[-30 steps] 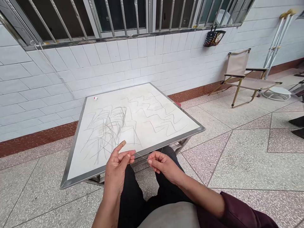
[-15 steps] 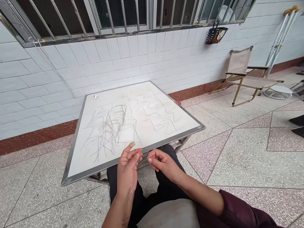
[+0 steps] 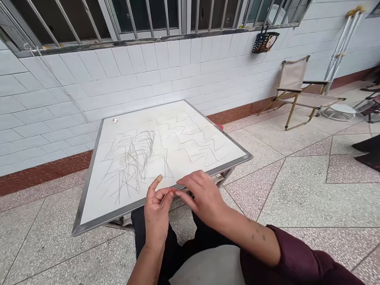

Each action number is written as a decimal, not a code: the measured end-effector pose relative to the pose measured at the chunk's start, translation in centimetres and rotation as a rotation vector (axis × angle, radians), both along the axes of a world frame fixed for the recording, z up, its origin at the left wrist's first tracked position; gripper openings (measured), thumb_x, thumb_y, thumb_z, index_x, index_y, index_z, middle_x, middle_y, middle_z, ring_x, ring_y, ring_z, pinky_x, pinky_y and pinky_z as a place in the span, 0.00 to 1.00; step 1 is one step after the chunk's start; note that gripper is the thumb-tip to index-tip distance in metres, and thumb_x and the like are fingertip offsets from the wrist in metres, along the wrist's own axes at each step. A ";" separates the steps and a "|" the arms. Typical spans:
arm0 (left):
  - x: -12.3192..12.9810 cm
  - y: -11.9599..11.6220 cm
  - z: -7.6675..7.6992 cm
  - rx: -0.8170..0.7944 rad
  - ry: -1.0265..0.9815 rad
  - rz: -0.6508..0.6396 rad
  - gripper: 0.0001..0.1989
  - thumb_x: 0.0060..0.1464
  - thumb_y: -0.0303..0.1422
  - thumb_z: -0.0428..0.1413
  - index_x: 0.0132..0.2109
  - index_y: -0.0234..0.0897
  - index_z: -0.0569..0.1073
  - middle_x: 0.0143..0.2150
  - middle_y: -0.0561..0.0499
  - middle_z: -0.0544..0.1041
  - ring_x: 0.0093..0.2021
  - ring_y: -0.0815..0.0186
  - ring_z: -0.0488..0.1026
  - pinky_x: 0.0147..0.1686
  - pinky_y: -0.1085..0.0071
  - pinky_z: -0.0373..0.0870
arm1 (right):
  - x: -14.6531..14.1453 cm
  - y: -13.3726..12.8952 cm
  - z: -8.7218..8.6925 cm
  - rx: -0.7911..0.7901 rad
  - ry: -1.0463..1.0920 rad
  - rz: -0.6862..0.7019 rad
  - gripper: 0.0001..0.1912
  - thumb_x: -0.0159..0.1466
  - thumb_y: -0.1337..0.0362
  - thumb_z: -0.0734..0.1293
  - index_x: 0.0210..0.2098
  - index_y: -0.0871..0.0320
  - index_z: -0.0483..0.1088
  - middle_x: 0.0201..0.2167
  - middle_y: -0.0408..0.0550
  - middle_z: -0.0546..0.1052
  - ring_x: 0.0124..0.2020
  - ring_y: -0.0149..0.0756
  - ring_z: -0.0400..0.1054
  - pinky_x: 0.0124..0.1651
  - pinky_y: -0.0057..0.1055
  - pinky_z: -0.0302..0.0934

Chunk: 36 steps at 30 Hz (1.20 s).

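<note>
My left hand (image 3: 157, 215) is closed in a pinch at the table's near edge, above my lap. Between its thumb and forefinger is a thin wire-like strand (image 3: 162, 201), with a bit of red at the fingertips. A tan wrap covers the tip of one raised finger. My right hand (image 3: 204, 200) comes in from the right, its thumb apart from the stretched fingers. Its thumb tip is close to the left fingertips; whether they touch I cannot tell. Many thin, dark, bent strands (image 3: 127, 158) lie on the white tabletop (image 3: 178, 166), tangled at left and more spread at right.
The table's grey metal rim (image 3: 97, 223) runs just beyond my hands. A small white and red item (image 3: 115, 120) lies near the far left corner. Beyond the table are a tiled wall (image 3: 118, 85), a folding chair (image 3: 297, 91), crutches (image 3: 344, 47) and a hanging bag (image 3: 265, 42).
My right hand's pinch on the strand has opened; its fingers have stretched out and moved up and left, over the left fingertips. The left hand keeps its pinch. The view has shifted slightly.
</note>
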<state>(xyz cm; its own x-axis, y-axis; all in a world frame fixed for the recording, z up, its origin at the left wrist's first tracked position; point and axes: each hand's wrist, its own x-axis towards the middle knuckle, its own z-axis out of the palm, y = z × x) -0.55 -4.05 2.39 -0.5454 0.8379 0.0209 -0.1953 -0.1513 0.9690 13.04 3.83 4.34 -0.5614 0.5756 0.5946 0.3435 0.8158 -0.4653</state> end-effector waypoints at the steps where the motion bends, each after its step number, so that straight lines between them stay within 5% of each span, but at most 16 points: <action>1: 0.1 0.0 0.0 0.005 -0.009 -0.014 0.31 0.53 0.36 0.62 0.62 0.43 0.63 0.37 0.52 0.80 0.43 0.64 0.76 0.52 0.65 0.67 | -0.5 -0.3 0.2 0.019 -0.048 0.001 0.05 0.67 0.63 0.65 0.40 0.56 0.72 0.35 0.48 0.76 0.40 0.41 0.66 0.44 0.39 0.60; 9: 0.0 -0.2 -0.1 -0.089 0.007 -0.105 0.34 0.50 0.36 0.64 0.63 0.44 0.63 0.43 0.49 0.80 0.42 0.64 0.77 0.47 0.65 0.70 | -2.0 -0.3 -1.2 -0.015 -0.058 -0.062 0.04 0.66 0.68 0.64 0.34 0.57 0.70 0.31 0.46 0.76 0.35 0.37 0.66 0.39 0.34 0.60; 16: -0.4 -0.5 -0.4 0.019 0.024 0.018 0.28 0.51 0.36 0.64 0.59 0.42 0.68 0.42 0.49 0.78 0.45 0.64 0.75 0.50 0.65 0.69 | -2.3 -0.2 -2.0 -0.013 -0.124 -0.061 0.04 0.68 0.69 0.62 0.37 0.57 0.69 0.31 0.47 0.75 0.34 0.38 0.67 0.37 0.32 0.61; 23: -0.4 -1.0 0.7 0.021 0.071 -0.003 0.31 0.50 0.37 0.64 0.60 0.41 0.67 0.47 0.44 0.79 0.47 0.59 0.76 0.50 0.62 0.70 | -2.4 -0.1 -3.0 -0.082 -0.072 -0.024 0.05 0.68 0.69 0.61 0.39 0.55 0.68 0.32 0.47 0.74 0.35 0.36 0.69 0.36 0.29 0.62; 29: 0.0 -0.8 0.1 0.018 0.102 -0.025 0.25 0.53 0.35 0.62 0.58 0.42 0.69 0.49 0.45 0.79 0.49 0.60 0.75 0.53 0.62 0.69 | -2.3 0.0 -3.2 -0.122 -0.009 -0.015 0.03 0.66 0.70 0.63 0.37 0.56 0.68 0.30 0.45 0.73 0.32 0.34 0.68 0.34 0.28 0.61; 36: -2.8 -0.7 0.6 -0.046 -0.089 0.005 0.24 0.54 0.38 0.60 0.57 0.37 0.70 0.42 0.45 0.81 0.41 0.62 0.77 0.45 0.65 0.71 | -2.0 -0.1 -2.9 -0.033 -0.072 -0.010 0.07 0.69 0.67 0.61 0.39 0.56 0.71 0.31 0.47 0.74 0.34 0.35 0.69 0.36 0.29 0.62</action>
<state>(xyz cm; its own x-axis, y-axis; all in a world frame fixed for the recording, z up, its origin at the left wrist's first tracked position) -3.31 -4.72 2.99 -0.5474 0.8342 -0.0666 -0.2804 -0.1079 0.9538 11.06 3.75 1.45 -0.5961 0.5999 0.5337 0.3852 0.7969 -0.4654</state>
